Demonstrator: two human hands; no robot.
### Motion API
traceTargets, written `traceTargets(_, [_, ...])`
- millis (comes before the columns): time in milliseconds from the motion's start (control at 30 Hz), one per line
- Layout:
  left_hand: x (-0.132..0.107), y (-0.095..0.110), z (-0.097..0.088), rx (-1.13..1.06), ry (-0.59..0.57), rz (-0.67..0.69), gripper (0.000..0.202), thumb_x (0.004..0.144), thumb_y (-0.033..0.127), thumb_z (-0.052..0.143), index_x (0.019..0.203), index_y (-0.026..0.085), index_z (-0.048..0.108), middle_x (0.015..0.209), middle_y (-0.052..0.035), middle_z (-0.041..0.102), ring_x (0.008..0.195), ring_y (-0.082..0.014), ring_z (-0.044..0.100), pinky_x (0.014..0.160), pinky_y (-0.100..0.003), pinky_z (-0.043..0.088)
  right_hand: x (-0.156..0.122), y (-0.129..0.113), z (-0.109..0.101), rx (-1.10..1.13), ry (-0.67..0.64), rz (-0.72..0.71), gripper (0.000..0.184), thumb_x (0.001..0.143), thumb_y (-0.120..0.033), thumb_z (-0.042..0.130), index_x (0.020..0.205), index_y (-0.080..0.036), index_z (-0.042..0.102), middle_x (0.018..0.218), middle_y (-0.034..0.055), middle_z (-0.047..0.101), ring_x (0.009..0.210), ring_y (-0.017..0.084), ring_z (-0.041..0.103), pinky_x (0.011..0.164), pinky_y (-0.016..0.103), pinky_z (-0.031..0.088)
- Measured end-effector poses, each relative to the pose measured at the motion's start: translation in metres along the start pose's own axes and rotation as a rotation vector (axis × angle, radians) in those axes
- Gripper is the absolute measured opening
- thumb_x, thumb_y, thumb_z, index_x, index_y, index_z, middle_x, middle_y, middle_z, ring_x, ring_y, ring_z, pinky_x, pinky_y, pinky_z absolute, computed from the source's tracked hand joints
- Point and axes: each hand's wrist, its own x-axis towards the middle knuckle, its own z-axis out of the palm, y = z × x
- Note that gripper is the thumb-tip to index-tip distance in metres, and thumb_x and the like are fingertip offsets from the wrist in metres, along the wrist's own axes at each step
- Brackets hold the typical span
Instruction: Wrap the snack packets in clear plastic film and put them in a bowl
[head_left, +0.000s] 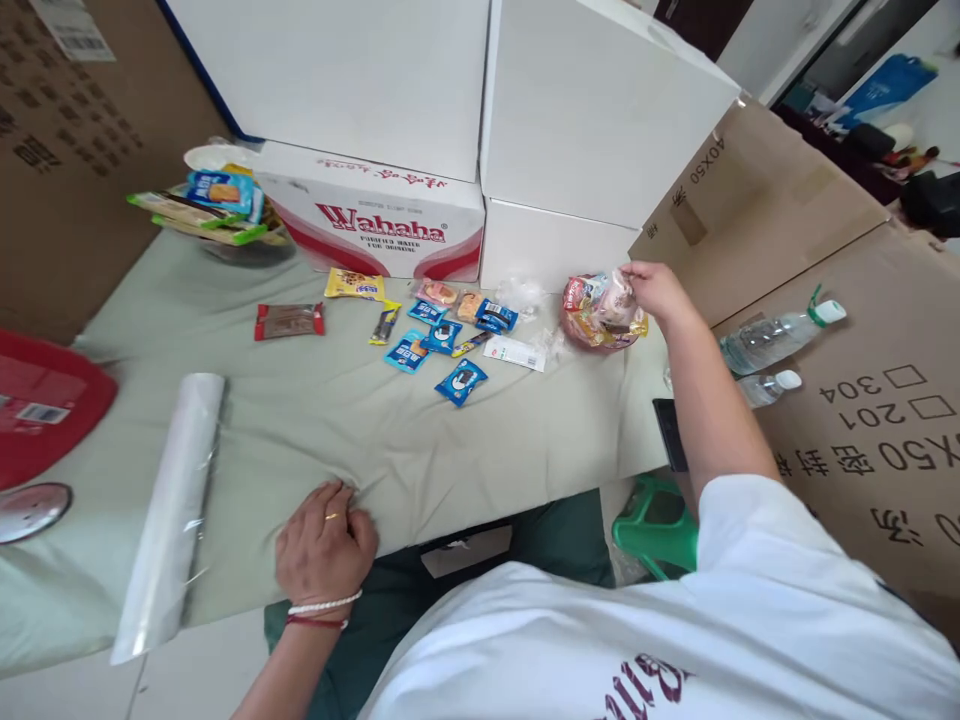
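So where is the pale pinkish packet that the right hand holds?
In the head view, the pale pinkish packet is right of centre, in the right hand, at the round bowl of snacks near the white box.

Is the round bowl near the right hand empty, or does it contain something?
Not empty: wrapped snacks show inside the bowl, and the right hand grips a pinkish packet over them.
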Motion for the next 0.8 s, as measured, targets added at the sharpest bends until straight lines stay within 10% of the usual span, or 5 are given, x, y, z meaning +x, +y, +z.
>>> traceTargets(167, [-0.001, -0.001, 0.001, 0.029, -0.014, -0.004, 0.028, 0.085, 0.017, 0.062, 0.112, 0.016, 0.07, 0.127, -0.0164, 0.075, 0.117, -0.036, 0.071, 0.097, -0.046, 0.052, 0.052, 0.01, 0.025, -0.21, -0.225, -0.02, 0.024, 0.086, -0.018, 0.067, 0.104, -0.015, 0.081, 0.109, 0.0115, 0.077, 0.104, 0.026, 0.064, 0.095, 0.035, 0.049])
traceTargets(300, [-0.003, -0.002, 0.001, 0.007, -0.005, -0.024, 0.03, 0.082, 0.017, 0.063, 0.111, 0.018, 0.069, 0.127, -0.0157, 0.075, 0.119, -0.0362, 0.07, 0.1, -0.048, 0.052, 0.047, 0.021, 0.061, -0.283, -0.01, -0.161, 0.028, 0.102, -0.023, 0.052, 0.114, -0.012, 0.074, 0.136, 0.0183, 0.063, 0.131, 0.033, 0.047, 0.11, 0.047, 0.037])
traceTargets(533, [-0.002, 0.0, 0.001, -0.019, -0.057, -0.079, 0.03, 0.081, 0.019, 0.062, 0.109, 0.019, 0.07, 0.125, -0.0162, 0.074, 0.121, -0.0369, 0.066, 0.101, -0.051, 0.05, 0.012, 0.002, 0.056, -0.247, 0.279, -0.31, 0.04, 0.111, -0.033, 0.037, 0.117, -0.01, 0.069, 0.124, 0.0179, 0.063, 0.119, 0.025, 0.049, 0.106, 0.04, 0.037])
traceTargets(800, [-0.002, -0.004, 0.002, -0.145, -0.029, -0.111, 0.018, 0.087, 0.024, 0.061, 0.104, 0.019, 0.067, 0.118, -0.016, 0.073, 0.114, -0.0321, 0.066, 0.1, -0.048, 0.049, -0.095, -0.04, 0.12, -0.406, -0.206, -0.213, 0.026, 0.093, -0.013, 0.054, 0.11, -0.013, 0.074, 0.12, 0.0209, 0.069, 0.117, 0.032, 0.06, 0.095, 0.042, 0.049])
